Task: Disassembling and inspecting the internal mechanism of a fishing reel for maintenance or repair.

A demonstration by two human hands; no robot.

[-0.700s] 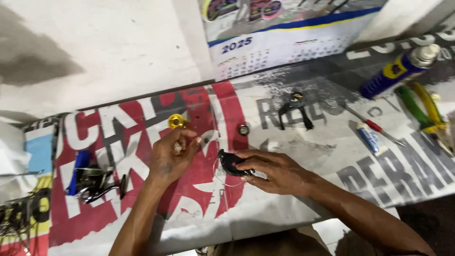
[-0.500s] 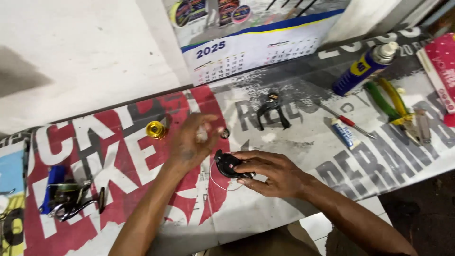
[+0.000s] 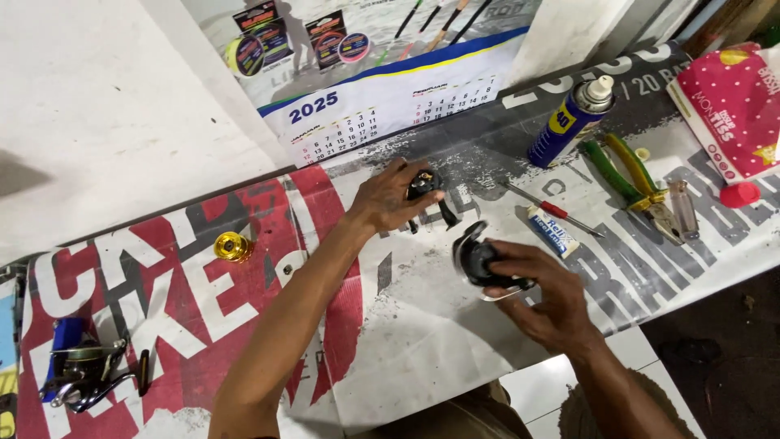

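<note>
I see my left hand stretched out ahead, fingers curled down over a small black metal part that lies on the printed banner covering the bench; the grip looks like a pinch from above, though I cannot tell whether the part has left the surface. My right hand is nearer to me and cups a round black reel body, fingers wrapped under and around it, which keeps its open face tilted toward the left hand. A thin pale line loops out just below that hand.

Beyond the right hand lie a red-handled screwdriver and, touching it, a small white tube with blue print. Further right are green-and-yellow pliers, a blue spray can with a yellow patch and white cap lying tilted, a small red cap, and a red packet with white dots.

Straight beyond the left hand, a calendar sheet leans against the wall, white with a blue and yellow band and small product pictures at the top. To the left of the left arm sits a gold spool, and well to the left a whole fishing reel with a blue part.
</note>
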